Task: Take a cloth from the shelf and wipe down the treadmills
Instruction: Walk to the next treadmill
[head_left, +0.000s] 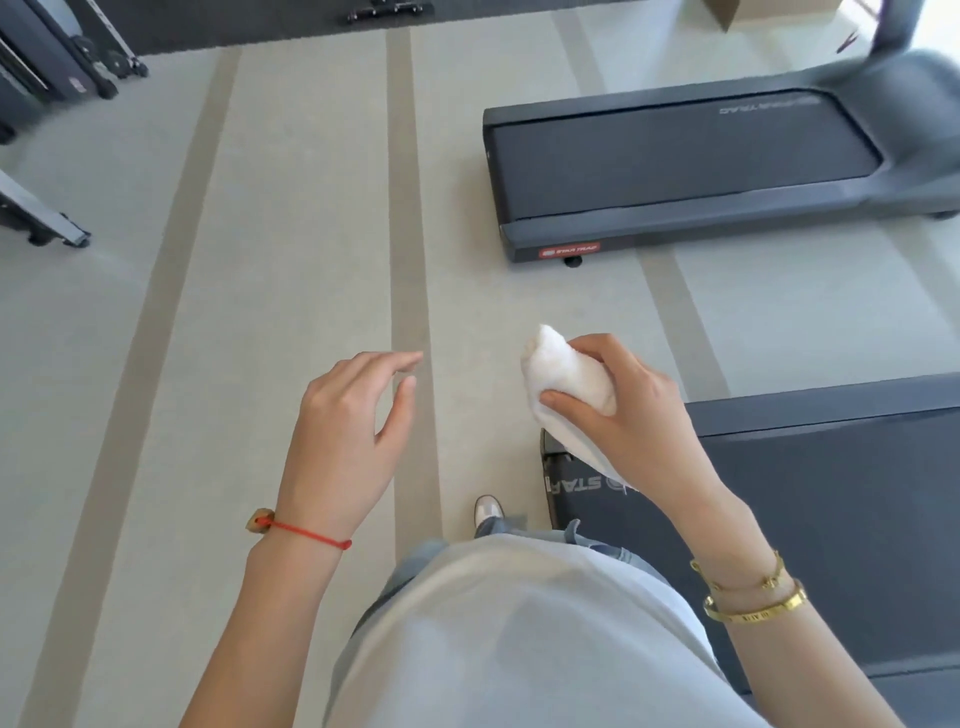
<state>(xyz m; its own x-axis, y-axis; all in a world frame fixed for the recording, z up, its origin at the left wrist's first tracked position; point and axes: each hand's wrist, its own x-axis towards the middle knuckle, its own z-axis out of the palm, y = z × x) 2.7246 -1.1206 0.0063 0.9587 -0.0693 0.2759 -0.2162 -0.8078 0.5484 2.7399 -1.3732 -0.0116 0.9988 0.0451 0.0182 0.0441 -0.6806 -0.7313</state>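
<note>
Right hand grips a bunched white cloth, fingers curled round it, held over the floor just beside the near treadmill at 4 o'clock. Left hand holds nothing, fingers loosely spread (red string bracelet). Second treadmill at 1 o'clock.

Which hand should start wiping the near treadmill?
The right hand: it already grips the white cloth beside the near treadmill. The left hand hangs open, farther away.
</note>
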